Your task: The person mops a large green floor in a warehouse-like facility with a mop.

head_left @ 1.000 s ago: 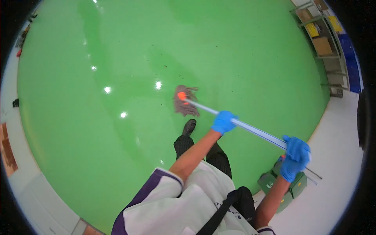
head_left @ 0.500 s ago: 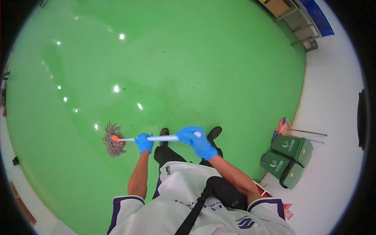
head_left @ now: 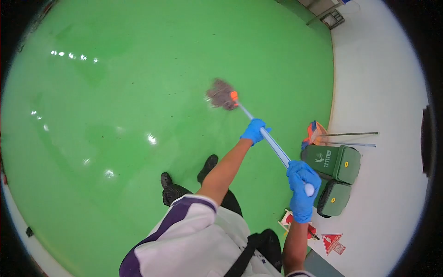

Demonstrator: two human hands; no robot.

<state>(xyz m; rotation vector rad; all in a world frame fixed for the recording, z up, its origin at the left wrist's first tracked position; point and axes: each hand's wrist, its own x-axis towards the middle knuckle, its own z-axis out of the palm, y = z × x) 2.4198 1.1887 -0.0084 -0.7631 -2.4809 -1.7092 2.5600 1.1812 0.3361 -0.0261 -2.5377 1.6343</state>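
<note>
Mopping looks mid-stroke, left hand clenched halfway down the mop handle, right hand wrapped round its top end, the mop head out at 12 o'clock on the green floor, so a sweep back would call for both grips firm

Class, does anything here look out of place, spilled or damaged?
Nothing stands out. The left hand and right hand grip the mop handle, the mop head is on the green floor, and two green bins sit together at its edge.
</note>
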